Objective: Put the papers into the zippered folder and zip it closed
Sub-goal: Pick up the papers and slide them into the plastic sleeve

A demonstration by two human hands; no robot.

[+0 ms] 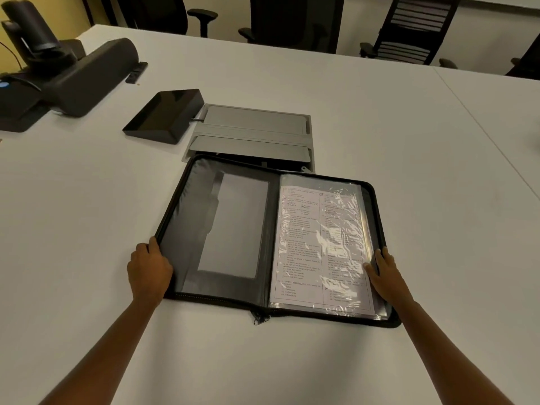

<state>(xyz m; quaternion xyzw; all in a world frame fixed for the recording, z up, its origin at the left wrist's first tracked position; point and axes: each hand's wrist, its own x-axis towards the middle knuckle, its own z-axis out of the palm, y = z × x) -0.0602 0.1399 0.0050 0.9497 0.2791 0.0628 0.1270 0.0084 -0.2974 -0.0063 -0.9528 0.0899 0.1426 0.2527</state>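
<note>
A black zippered folder (187, 214) lies open flat on the white table (380, 118). Its left half shows a dark inner pocket with a clear window. On its right half, printed papers (309, 244) sit inside shiny clear plastic sleeves. The zipper pull (261, 318) hangs at the near end of the spine. My left hand (149, 268) grips the left cover's outer edge near its front corner. Fingers of my right hand (384, 271) rest on the right half's outer edge, touching the sleeves.
Beyond the folder, a grey hatch with two lids (254, 133) is set into the table. A black slanted box (165, 115) lies left of it. A large black device (64, 74) stands at far left. Office chairs (409, 27) line the far side.
</note>
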